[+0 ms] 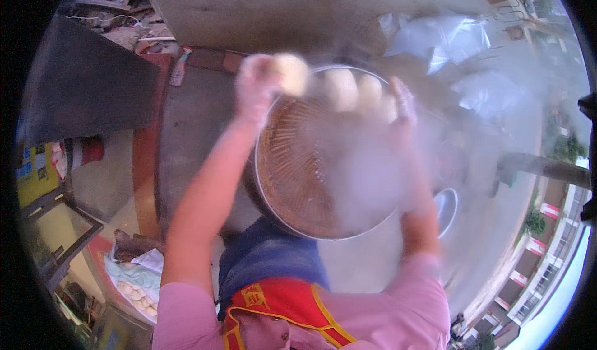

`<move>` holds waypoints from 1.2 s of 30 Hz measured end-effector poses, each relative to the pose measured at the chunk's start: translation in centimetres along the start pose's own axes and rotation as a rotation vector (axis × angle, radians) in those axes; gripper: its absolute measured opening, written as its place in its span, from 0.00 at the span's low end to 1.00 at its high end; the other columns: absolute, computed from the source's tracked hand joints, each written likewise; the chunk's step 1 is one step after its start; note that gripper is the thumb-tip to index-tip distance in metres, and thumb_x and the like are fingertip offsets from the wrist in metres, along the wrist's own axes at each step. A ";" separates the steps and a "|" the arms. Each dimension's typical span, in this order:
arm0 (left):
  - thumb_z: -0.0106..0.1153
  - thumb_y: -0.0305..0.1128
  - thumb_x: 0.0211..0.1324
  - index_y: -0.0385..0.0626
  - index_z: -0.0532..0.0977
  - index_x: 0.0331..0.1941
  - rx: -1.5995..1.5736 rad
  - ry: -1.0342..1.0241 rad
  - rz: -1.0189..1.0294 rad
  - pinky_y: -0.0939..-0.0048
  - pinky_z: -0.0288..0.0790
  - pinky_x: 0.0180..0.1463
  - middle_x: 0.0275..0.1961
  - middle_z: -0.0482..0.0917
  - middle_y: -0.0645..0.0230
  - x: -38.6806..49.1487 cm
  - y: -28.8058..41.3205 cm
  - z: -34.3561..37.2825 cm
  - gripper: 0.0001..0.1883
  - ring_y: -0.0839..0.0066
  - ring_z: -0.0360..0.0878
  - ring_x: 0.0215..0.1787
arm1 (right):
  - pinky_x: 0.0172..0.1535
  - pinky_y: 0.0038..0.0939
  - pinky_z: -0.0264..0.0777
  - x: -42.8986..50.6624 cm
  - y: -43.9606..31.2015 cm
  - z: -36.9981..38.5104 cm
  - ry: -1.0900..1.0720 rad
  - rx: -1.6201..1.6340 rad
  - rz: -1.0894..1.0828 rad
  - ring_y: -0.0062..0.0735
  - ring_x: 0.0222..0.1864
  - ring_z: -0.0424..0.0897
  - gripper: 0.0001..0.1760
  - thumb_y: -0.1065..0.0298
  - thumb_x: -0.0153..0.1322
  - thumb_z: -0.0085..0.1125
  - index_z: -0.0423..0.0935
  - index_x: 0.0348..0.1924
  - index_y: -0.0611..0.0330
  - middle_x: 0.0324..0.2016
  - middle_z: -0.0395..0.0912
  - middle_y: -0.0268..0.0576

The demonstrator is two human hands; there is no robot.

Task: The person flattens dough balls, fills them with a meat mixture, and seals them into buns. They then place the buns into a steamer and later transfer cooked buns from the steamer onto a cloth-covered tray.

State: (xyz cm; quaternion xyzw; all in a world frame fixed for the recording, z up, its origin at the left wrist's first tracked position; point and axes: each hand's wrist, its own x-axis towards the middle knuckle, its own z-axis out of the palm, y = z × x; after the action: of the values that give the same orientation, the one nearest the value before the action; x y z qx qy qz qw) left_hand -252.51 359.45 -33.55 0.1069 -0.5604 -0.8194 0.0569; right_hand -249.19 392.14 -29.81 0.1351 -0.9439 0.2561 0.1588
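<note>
A large round steamer tray (pixel 298 196) with a metal rim and a brown ribbed base is before me, partly veiled by steam. My left hand (pixel 256 81), blurred, holds a pale steamed bun (pixel 293 74) above the tray's far left rim. Several more pale buns (pixel 342 90) sit in a row along the far side of the tray. At the right end of that row, my right hand (pixel 405 102) is up against the rim and the last bun (pixel 388 108). Blur and steam hide whether its fingers grip that bun. Both hands seem to wear thin clear gloves.
Clear plastic sheets or bags (pixel 438 39) lie at the far right. A bottle (pixel 180 67) stands at the far left. Left of my body, a tray (pixel 135 298) holds several pale dough pieces and a cloth (pixel 135 275). A round metal-rimmed vessel (pixel 447 210) is beside my right forearm.
</note>
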 end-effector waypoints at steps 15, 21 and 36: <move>0.32 0.71 0.70 0.37 0.68 0.67 -0.960 -0.208 -0.502 0.54 0.79 0.56 0.55 0.81 0.44 -8.2 6.9 -7.9 0.45 0.54 0.83 0.52 | 0.62 0.40 0.73 -6.4 1.5 1.4 -0.178 -0.101 0.207 0.45 0.63 0.76 0.33 0.72 0.71 0.65 0.69 0.69 0.59 0.64 0.74 0.51; 0.39 0.71 0.69 0.36 0.65 0.68 -1.051 -0.078 -0.545 0.50 0.77 0.60 0.64 0.74 0.42 -12.8 8.1 -10.0 0.46 0.51 0.80 0.58 | 0.63 0.39 0.72 -6.7 1.0 1.3 -0.146 -0.021 0.256 0.40 0.63 0.76 0.30 0.73 0.74 0.62 0.68 0.70 0.60 0.63 0.75 0.50; 0.49 0.59 0.70 0.38 0.72 0.63 -1.195 0.351 -0.235 0.38 0.74 0.64 0.63 0.77 0.40 -35.0 12.3 -32.3 0.34 0.39 0.79 0.58 | 0.61 0.35 0.73 -8.1 -24.6 5.0 -0.535 0.701 0.075 0.33 0.55 0.79 0.22 0.70 0.76 0.61 0.74 0.62 0.67 0.56 0.79 0.48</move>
State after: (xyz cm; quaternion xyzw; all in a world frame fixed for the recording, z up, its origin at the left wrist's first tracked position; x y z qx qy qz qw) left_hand -211.18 333.15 -29.46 0.2500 0.0269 -0.9619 0.1075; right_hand -234.67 370.43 -26.09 0.2081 -0.8121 0.5224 -0.1559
